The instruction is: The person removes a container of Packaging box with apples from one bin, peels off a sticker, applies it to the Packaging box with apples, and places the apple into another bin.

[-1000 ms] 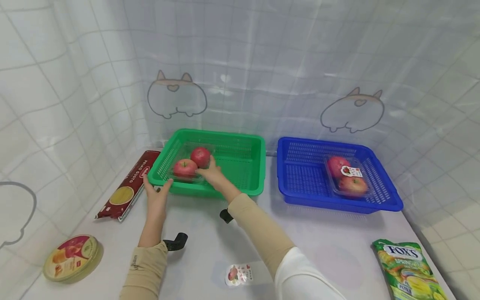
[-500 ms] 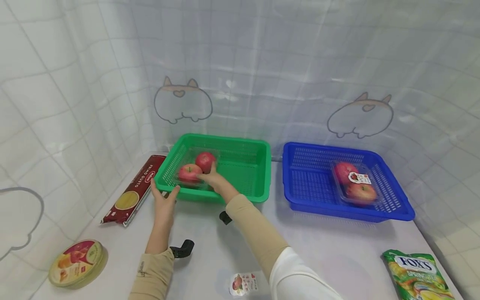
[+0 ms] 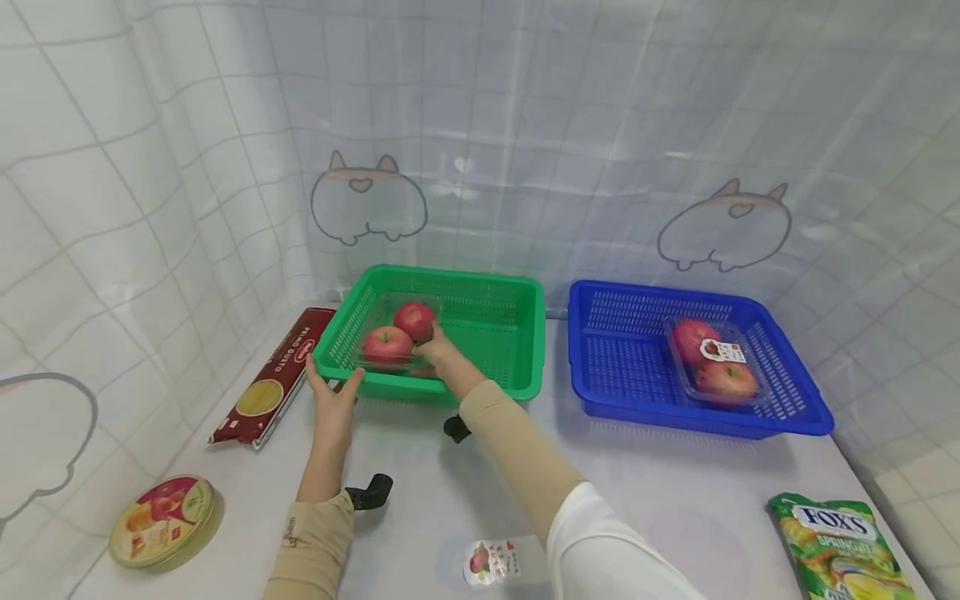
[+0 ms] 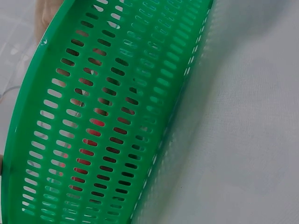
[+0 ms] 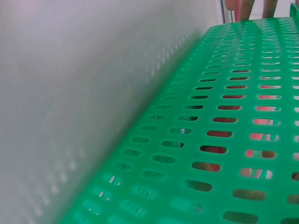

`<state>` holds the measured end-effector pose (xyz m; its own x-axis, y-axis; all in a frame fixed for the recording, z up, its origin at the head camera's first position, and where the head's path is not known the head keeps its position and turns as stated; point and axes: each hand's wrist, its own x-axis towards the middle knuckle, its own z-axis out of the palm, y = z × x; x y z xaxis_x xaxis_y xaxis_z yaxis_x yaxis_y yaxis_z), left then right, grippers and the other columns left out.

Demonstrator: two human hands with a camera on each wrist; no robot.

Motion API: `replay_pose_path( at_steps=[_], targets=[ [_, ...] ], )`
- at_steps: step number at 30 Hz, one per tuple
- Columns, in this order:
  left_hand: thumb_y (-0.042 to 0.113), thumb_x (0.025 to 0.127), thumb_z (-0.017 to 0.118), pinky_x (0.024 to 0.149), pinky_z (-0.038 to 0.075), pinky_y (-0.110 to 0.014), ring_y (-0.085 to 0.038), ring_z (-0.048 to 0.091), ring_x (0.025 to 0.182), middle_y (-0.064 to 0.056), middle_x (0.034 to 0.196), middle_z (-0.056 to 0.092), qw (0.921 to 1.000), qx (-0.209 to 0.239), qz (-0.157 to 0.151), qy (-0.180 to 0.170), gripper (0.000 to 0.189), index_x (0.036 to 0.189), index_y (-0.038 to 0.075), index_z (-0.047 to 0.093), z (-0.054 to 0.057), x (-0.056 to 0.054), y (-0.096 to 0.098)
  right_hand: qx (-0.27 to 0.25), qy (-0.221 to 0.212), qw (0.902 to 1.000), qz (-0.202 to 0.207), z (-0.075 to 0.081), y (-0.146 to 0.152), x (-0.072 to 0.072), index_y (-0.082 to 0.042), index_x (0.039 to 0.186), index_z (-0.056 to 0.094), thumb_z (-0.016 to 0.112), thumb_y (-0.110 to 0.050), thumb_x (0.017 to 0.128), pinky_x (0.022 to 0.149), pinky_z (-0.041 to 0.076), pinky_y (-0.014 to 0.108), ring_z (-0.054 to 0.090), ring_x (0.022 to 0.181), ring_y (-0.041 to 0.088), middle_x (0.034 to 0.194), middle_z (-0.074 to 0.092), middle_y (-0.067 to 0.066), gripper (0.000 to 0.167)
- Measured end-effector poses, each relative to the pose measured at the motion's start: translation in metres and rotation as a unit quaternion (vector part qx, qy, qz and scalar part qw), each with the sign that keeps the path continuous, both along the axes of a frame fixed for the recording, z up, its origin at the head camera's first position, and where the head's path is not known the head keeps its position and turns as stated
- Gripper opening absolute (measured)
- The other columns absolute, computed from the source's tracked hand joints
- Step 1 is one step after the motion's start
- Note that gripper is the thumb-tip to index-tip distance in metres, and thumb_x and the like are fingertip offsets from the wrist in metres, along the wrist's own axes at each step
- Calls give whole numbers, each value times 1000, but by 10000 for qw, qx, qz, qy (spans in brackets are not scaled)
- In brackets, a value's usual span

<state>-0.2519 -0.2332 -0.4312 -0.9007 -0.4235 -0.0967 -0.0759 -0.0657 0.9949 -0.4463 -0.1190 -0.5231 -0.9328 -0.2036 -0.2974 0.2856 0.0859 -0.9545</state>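
Observation:
In the head view my left hand (image 3: pixel 335 406) holds the near left corner of a green plastic basket (image 3: pixel 517 333), thumb and fingers spread at its rim. My right hand (image 3: pixel 444 354) reaches over the basket's front rim and grips the right side of a clear pack of apples (image 3: pixel 387 347) inside it. Some of its fingers are hidden behind the fruit. In the left wrist view the basket's slotted wall (image 4: pixel 93 107) fills much of the picture, with red showing through. Fingers of the left hand (image 5: pixel 250 8) appear past the basket's far end in the right wrist view.
Right of the green basket stands a blue basket (image 3: pixel 611 358) with another apple pack (image 3: pixel 723 371). A red spaghetti packet (image 3: pixel 273 379) and a round tin (image 3: pixel 163 521) lie left. A Fox's candy bag (image 3: pixel 836 542) lies front right, a labelled clear sheet (image 3: pixel 491 561) front centre.
The apple pack has shifted slightly right and looks a little raised or tilted, with the right hand on it. The left hand stays at the basket corner.

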Motion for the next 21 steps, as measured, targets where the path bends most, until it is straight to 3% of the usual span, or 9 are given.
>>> replay_pose_path(
  at_steps=[1,4,7,10,15,17,19,21],
  targets=[
    [21,93,53,107,27,-44,-33,22,135,-16,151,0,10000,7,-8,11,88,144,34,-17,0,0,0,-182,-185,9996,-101,11,5,9,-31,146,24,66,6,78,76,52,40,40,125,34,145,32,12,88],
    [23,93,53,107,28,-43,-33,22,135,-16,151,0,10000,-20,-51,-18,88,144,35,-18,1,-1,-1,-556,-788,9946,-395,65,22,52,-28,145,30,56,11,83,72,54,41,48,114,38,143,32,17,78],
    [24,93,52,106,28,-44,-33,22,135,-15,152,-3,9999,-118,-96,-70,88,144,35,-18,1,-1,-2,-644,-1071,9908,-525,118,39,93,-20,145,33,49,11,87,83,51,39,51,112,35,139,37,18,67],
    [25,93,52,107,27,-45,-32,16,137,-15,152,-7,9993,-334,-59,-178,88,144,34,-19,3,0,-2,-816,-1203,9877,-575,150,54,119,-16,144,34,46,9,90,90,47,37,47,118,33,134,40,19,61],
    [26,92,53,110,16,-49,-34,1,138,-18,147,-15,9956,-829,288,-342,88,146,28,-16,5,2,4,-952,-1200,9854,-742,152,63,121,-15,142,38,47,8,89,82,51,31,48,116,33,132,41,20,58],
    [28,91,54,110,11,-52,-36,-3,137,-17,147,-16,9912,-1169,549,-298,87,148,25,-12,6,4,8,-992,-1136,9852,-817,145,66,116,-17,141,39,49,8,88,75,54,29,50,112,32,131,41,19,60],
    [29,91,55,109,8,-56,-36,-6,137,-16,148,-14,9811,-1705,913,-55,84,149,22,-5,7,5,15,-1081,-1134,9841,-840,150,71,119,-18,143,37,49,8,87,73,54,29,48,115,31,134,39,18,63],
    [29,90,57,107,5,-58,-37,-7,137,-18,149,-10,9601,-2419,1337,424,80,150,17,6,9,5,24,-1162,-1098,9835,-844,154,76,120,-19,144,34,49,8,87,71,54,28,45,118,32,135,38,17,64]
  ],
)
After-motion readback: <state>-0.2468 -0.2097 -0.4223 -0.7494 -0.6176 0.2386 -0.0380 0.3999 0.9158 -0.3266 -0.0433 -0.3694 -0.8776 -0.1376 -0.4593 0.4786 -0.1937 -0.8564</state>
